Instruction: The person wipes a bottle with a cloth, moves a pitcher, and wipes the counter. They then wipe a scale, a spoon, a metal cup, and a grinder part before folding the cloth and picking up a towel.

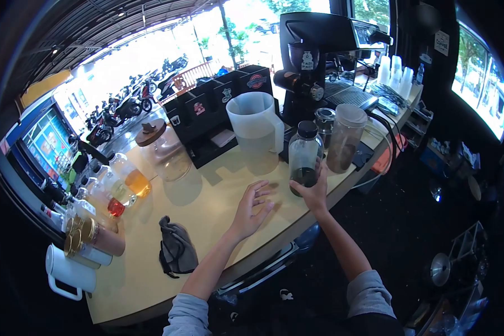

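Observation:
My right hand (312,189) is wrapped round the lower part of a clear bottle (306,155) with a black cap and some dark contents at its base. The bottle stands upright at the counter's right part. My left hand (253,210) hovers above the counter (218,196), fingers apart, holding nothing. Behind it stands a large translucent pitcher (255,129), partly filled. Right of the bottle are a tall clear canister (346,140) with brown contents and a small metal-lidded jar (324,120). A grey drawstring pouch (177,246) lies left of my left forearm.
At the left stand several bottles of coloured liquid (134,180), gold-lidded jars (103,236) and a white mug (67,269). A wooden-lidded glass jar (171,157), a black organizer (210,106) and a coffee machine (319,33) line the back. Plastic cups (396,75) stand far right.

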Demonstrator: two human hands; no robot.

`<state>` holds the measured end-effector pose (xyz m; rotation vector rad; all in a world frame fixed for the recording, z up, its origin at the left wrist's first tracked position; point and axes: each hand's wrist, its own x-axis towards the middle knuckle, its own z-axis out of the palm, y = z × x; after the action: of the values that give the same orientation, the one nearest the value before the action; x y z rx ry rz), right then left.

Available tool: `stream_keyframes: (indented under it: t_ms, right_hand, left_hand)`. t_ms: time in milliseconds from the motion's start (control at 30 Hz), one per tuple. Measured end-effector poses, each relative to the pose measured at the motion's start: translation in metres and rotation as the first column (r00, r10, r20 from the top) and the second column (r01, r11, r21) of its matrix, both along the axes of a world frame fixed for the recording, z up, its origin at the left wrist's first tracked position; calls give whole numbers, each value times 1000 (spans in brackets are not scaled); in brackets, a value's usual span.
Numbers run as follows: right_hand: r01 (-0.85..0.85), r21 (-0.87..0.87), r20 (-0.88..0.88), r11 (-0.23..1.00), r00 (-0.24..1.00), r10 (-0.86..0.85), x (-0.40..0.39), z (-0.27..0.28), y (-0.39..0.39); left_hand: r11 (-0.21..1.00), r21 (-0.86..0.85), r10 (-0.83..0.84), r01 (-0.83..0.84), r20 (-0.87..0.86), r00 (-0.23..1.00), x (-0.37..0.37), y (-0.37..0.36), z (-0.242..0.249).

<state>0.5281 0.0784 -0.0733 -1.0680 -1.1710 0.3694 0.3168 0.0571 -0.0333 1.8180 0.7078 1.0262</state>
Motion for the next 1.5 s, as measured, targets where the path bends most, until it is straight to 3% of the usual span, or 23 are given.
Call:
stream_keyframes:
  t_ms: [100, 200, 267, 333, 400, 433, 467, 500, 533, 600, 633, 733, 800, 933, 1033, 1200, 1233, 1267, 1300, 1367, 1400, 1467, 1500]
  right_hand:
    - [-112, 99, 55, 989, 993, 107, -33, 22, -13]
    - [-339, 25, 68, 941, 939, 337, -79, 51, -24]
    - [-454, 68, 47, 888, 891, 452, -121, 66, -37]
    - [-584, -66, 47, 809, 808, 588, -164, 79, -52]
    - [-710, -60, 24, 702, 702, 712, -209, 70, -60]
    - [-703, -19, 77, 711, 708, 702, -234, 62, -61]
    - [-691, 24, 125, 723, 719, 683, -258, 56, -66]
    - [-785, 6, -53, 620, 619, 784, -282, 55, -74]
    - [-795, 12, -52, 607, 605, 794, -300, 51, -77]
    - [-832, -88, 140, 548, 534, 834, -332, 43, -81]
    - [-821, -138, 343, 555, 486, 804, -342, 47, -80]
    - [-853, -185, 317, 488, 418, 851, -380, 52, -89]
    - [-840, -192, 382, 508, 413, 827, -393, 53, -91]
    - [-782, -229, 435, 579, 450, 780, -396, 41, -100]
    - [-778, -210, 483, 592, 443, 755, -385, 32, -100]
    - [-668, -235, 423, 706, 584, 693, -357, 31, -66]
    - [-670, -241, 422, 702, 579, 697, -352, 32, -60]
    - [-559, -255, 517, 789, 611, 599, -348, 34, -54]
    - [-438, -248, 608, 864, 624, 491, -344, 34, -50]
    - [-389, -306, 681, 869, 548, 485, -335, 23, -45]
    - [-328, -360, 745, 873, 463, 481, -333, 18, -41]
    - [-377, -366, 711, 851, 476, 517, -332, 12, -33]
    - [-417, -375, 679, 828, 484, 552, -332, 13, -32]
  left_hand:
    - [998, -70, 8, -3, 75, 997, -20, -8, 5]
    - [983, 16, 181, -183, 96, 979, -50, -25, 19]
    - [923, 145, 345, -355, 93, 934, -74, -38, 32]
    - [885, 133, 433, -446, 118, 894, -104, -55, 36]
    - [822, 217, 504, -527, 154, 850, -130, -80, 43]
    - [824, 117, 514, -554, 257, 818, -138, -97, 56]
    - [809, 127, 532, -573, 256, 807, -157, -99, 50]
    - [762, 82, 603, -642, 274, 749, -178, -97, 37]
    - [710, 34, 667, -703, 289, 687, -195, -100, 36]
    - [708, 42, 657, -705, 329, 679, -234, -113, 37]
    - [702, 18, 661, -712, 358, 660, -254, -118, 36]
    - [667, -2, 693, -745, 369, 620, -308, -127, 23]
    - [584, 27, 772, -811, 291, 565, -332, -129, 19]
    - [477, 18, 831, -879, 316, 457, -358, -122, 0]
    - [479, 47, 831, -877, 299, 469, -362, -109, -8]
    - [470, 59, 840, -881, 277, 467, -359, -98, -11]
    - [384, 170, 850, -908, 318, 419, -358, -97, -15]
    - [286, 276, 853, -918, 363, 375, -357, -97, -19]
    - [282, 275, 855, -919, 363, 371, -351, -105, -15]
    - [26, 380, 904, -925, 385, 183, -332, -131, -1]
    - [20, 386, 904, -922, 387, 181, -328, -136, -6]
    - [257, 546, 830, -797, 297, 472, -319, -146, -17]
    - [250, 548, 836, -799, 294, 463, -314, -146, -13]
